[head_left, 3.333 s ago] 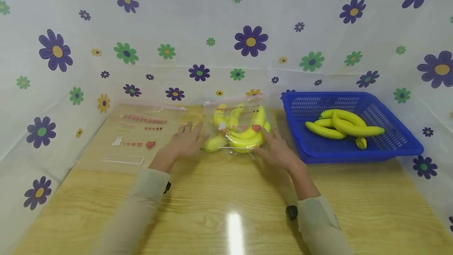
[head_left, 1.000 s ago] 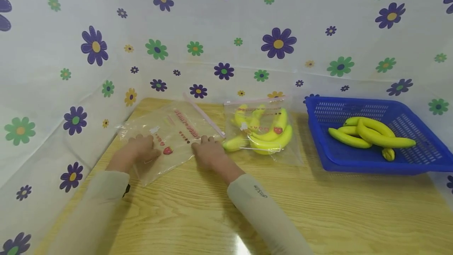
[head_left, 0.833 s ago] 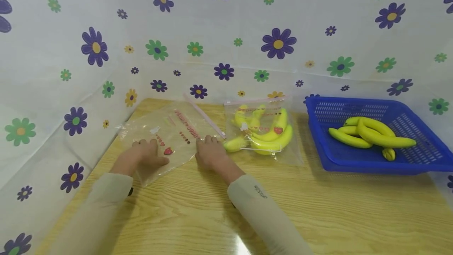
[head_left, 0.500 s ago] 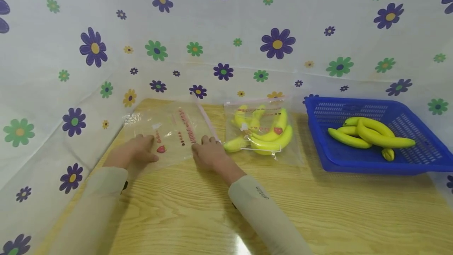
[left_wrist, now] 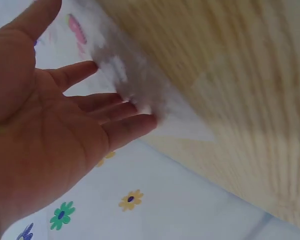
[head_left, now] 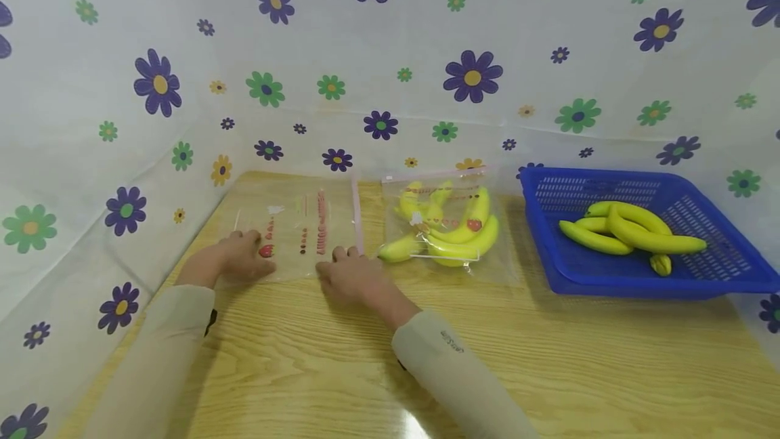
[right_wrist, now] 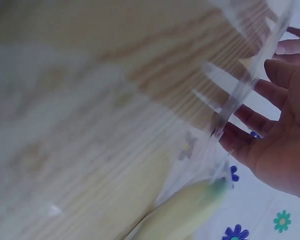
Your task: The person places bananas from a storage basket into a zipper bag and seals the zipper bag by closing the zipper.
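Note:
A clear zip bag point(head_left: 286, 225) with red print lies flat on the wooden table at the left, its pink zip strip point(head_left: 357, 217) on the right side. My left hand point(head_left: 242, 256) rests on its near left part; in the left wrist view the fingers point(left_wrist: 127, 131) are extended, tips against the film. At the near right part of this bag, my right hand point(head_left: 353, 280) touches its edge with spread fingers point(right_wrist: 257, 120). Just right of that hand is a second zip bag point(head_left: 506, 249) with several bananas point(head_left: 463, 246) inside.
On the right, a blue plastic basket point(head_left: 646, 284) holds several more bananas point(head_left: 658, 241). A flower-patterned white cloth point(head_left: 396, 39) hangs behind the table point(head_left: 317, 371) and along its left side.
The flat bag has been turned: its zip strip went from the back side, through a slant, to the right side. My right hand earlier left the filled bag for the flat one.

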`<action>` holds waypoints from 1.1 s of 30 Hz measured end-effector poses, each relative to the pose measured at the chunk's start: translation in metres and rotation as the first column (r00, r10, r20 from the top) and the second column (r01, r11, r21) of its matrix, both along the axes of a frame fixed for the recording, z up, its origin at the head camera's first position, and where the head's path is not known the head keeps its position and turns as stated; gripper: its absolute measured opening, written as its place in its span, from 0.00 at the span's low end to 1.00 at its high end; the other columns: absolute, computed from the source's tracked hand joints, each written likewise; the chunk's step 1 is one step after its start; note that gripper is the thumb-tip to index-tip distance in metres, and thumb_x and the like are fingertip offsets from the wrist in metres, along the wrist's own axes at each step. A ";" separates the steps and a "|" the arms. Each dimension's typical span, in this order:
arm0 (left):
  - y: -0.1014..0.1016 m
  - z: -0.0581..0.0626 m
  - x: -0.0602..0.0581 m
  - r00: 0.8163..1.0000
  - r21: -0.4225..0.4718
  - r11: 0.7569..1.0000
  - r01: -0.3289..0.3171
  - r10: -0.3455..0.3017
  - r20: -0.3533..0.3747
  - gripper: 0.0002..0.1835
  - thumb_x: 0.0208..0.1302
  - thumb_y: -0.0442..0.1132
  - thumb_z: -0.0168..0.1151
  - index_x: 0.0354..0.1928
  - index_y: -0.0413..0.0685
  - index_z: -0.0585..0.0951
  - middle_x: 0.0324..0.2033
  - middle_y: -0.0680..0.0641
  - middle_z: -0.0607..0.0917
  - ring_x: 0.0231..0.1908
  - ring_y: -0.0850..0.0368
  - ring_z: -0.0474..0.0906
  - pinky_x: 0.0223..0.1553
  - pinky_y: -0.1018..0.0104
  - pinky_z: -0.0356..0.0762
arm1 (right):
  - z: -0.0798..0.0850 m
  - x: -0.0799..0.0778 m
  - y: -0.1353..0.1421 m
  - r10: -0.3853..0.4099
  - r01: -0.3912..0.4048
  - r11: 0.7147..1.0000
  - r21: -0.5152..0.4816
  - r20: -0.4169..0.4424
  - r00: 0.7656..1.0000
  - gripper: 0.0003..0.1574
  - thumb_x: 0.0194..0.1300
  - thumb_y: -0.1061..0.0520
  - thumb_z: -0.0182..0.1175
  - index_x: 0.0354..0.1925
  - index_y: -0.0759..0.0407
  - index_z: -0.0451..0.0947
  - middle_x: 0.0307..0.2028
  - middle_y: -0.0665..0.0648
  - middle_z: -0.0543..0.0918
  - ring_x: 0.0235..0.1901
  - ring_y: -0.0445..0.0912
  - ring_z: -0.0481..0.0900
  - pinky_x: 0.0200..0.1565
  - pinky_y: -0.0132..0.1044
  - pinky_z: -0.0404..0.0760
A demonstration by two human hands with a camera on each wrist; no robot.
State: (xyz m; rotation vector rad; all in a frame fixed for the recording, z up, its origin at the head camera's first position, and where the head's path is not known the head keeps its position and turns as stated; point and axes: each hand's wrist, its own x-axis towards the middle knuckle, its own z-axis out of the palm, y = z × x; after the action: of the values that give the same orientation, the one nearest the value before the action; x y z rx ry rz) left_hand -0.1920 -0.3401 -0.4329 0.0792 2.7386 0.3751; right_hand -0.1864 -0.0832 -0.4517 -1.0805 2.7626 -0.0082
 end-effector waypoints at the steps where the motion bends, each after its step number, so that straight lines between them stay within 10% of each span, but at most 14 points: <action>1: -0.002 -0.002 -0.001 1.000 0.006 1.000 0.007 -0.007 -0.011 0.45 0.66 0.55 0.60 0.69 0.25 0.57 0.64 0.17 0.59 0.63 0.20 0.57 0.61 0.30 0.62 | 0.000 0.002 -0.001 0.010 -0.010 1.000 0.004 0.003 1.000 0.23 0.77 0.45 0.46 0.67 0.39 0.70 0.60 0.54 0.72 0.53 0.50 0.70 0.47 0.42 0.78; 12: -0.017 -0.015 -0.009 0.967 -0.017 0.995 0.100 -0.102 -0.233 0.22 0.62 0.37 0.61 0.56 0.30 0.75 0.46 0.27 0.78 0.47 0.26 0.70 0.49 0.36 0.69 | 0.000 0.013 -0.007 0.110 -0.101 0.993 -0.066 0.151 0.982 0.31 0.79 0.47 0.45 0.75 0.49 0.59 0.73 0.57 0.63 0.72 0.51 0.60 0.69 0.40 0.66; 19: 0.001 -0.013 -0.012 0.955 -0.034 0.990 0.136 -0.140 -0.261 0.03 0.64 0.28 0.54 0.38 0.36 0.75 0.33 0.39 0.76 0.36 0.43 0.68 0.39 0.50 0.68 | 0.002 -0.001 0.008 0.047 0.058 0.944 -0.325 0.306 0.951 0.27 0.77 0.52 0.46 0.69 0.59 0.68 0.70 0.61 0.67 0.70 0.52 0.63 0.68 0.42 0.68; 23: 0.024 -0.014 -0.007 0.968 -0.022 0.997 0.075 -0.078 -0.238 0.04 0.69 0.30 0.48 0.38 0.38 0.73 0.35 0.37 0.71 0.38 0.40 0.67 0.39 0.47 0.69 | 0.001 -0.006 0.015 -0.036 0.209 0.854 -0.477 0.346 0.937 0.22 0.76 0.56 0.46 0.61 0.62 0.75 0.64 0.64 0.68 0.63 0.54 0.70 0.60 0.44 0.74; 30: 0.061 -0.011 -0.007 0.985 -0.054 0.998 0.042 -0.051 -0.167 0.15 0.77 0.39 0.41 0.55 0.35 0.71 0.56 0.25 0.68 0.54 0.27 0.66 0.50 0.35 0.73 | 0.006 -0.015 0.031 -0.114 0.444 0.577 -0.686 0.471 0.875 0.20 0.69 0.68 0.44 0.52 0.71 0.78 0.52 0.68 0.79 0.28 0.45 0.68 0.29 0.33 0.70; 33: 0.060 -0.009 -0.006 0.991 -0.056 0.998 -0.001 -0.007 -0.131 0.19 0.76 0.41 0.45 0.57 0.31 0.67 0.56 0.23 0.65 0.55 0.25 0.64 0.52 0.32 0.70 | 0.008 -0.016 0.035 -0.136 0.485 0.530 -0.696 0.495 0.858 0.19 0.68 0.68 0.45 0.51 0.72 0.78 0.48 0.68 0.82 0.28 0.43 0.69 0.29 0.31 0.69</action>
State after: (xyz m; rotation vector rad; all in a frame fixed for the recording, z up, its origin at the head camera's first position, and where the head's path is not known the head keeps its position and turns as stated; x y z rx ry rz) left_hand -0.1977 -0.2801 -0.4417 0.0962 2.8759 0.3025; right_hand -0.2021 -0.0480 -0.4436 -0.5325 2.4931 -1.5028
